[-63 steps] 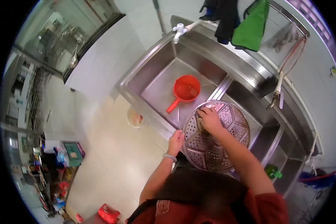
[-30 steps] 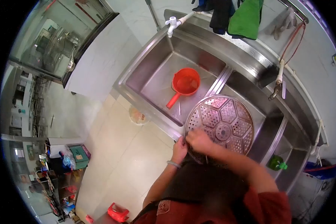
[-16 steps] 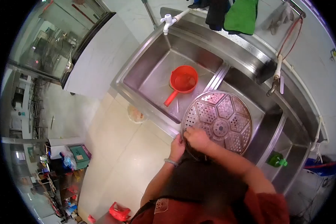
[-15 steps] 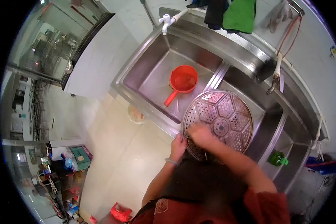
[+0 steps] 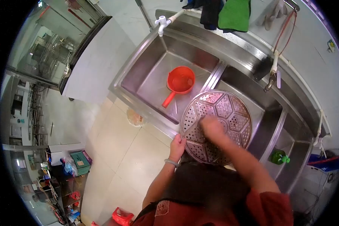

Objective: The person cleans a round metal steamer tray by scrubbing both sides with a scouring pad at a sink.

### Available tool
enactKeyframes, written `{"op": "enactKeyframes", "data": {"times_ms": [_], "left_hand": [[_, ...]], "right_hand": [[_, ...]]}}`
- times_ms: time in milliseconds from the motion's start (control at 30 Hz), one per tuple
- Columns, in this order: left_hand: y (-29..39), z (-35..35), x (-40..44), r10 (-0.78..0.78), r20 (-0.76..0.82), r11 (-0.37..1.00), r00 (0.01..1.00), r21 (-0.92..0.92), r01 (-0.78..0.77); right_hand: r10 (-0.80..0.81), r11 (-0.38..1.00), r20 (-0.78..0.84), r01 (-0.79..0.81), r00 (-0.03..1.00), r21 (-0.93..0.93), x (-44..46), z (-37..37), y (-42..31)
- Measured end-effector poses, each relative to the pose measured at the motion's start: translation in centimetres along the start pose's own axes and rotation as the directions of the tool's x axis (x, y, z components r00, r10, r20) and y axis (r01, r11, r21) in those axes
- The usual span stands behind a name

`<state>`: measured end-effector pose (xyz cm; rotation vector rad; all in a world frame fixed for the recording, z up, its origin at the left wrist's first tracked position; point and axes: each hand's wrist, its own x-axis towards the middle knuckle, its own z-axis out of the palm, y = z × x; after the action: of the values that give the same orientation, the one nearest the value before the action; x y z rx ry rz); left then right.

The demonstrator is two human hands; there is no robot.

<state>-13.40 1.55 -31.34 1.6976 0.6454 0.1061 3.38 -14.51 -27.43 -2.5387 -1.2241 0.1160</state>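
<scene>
A round perforated metal steamer tray (image 5: 235, 122) rests over the front edge of the middle sink basin. My left hand (image 5: 177, 147) is closed on the tray's left rim. Against the tray's surface, left of its centre, my right hand (image 5: 212, 129) is closed, slightly blurred; whatever lies under its fingers is hidden. A red plastic dipper (image 5: 181, 80) lies in the left basin, its handle pointing toward me.
The steel sink (image 5: 139, 96) has a white tap (image 5: 162, 25) at left and a metal tap (image 5: 270, 82) at right. A green bottle (image 5: 278, 156) lies in the right basin. Cloths, including a green one (image 5: 235, 15), hang behind. A red bag (image 5: 122, 216) is on the floor.
My right hand has moved across the tray from near its left rim toward the centre. The left hand keeps hold of the rim. The view has shifted slightly.
</scene>
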Motion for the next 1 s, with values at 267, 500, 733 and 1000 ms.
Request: {"op": "enactKeyframes", "data": {"times_ms": [267, 500, 733, 1000], "left_hand": [[-0.2, -0.4, 0.8, -0.085, 0.059, 0.987, 0.995, 0.144, 0.076], [-2.2, 0.0, 1.2, -0.036, 0.002, 0.999, 0.999, -0.014, 0.036], [-0.6, -1.0, 1.4, -0.085, 0.062, 0.996, 0.994, 0.042, 0.083], [0.7, -0.9, 1.2, 0.001, 0.039, 0.935, 0.999, 0.355, -0.014]], "right_hand": [[-0.383, 0.914, -0.023, 0.382, 0.924, 0.135, -3.7, 0.2, -5.4], [-0.308, 0.938, 0.073, 0.29, 0.949, 0.189, -7.3, -2.5, -1.9], [-0.269, 0.944, -0.119, 0.286, 0.956, 0.165, -1.1, 0.5, -7.6], [-0.05, 0.994, 0.22, 0.027, 0.974, 0.105, -8.9, -3.7, 0.2]]}}
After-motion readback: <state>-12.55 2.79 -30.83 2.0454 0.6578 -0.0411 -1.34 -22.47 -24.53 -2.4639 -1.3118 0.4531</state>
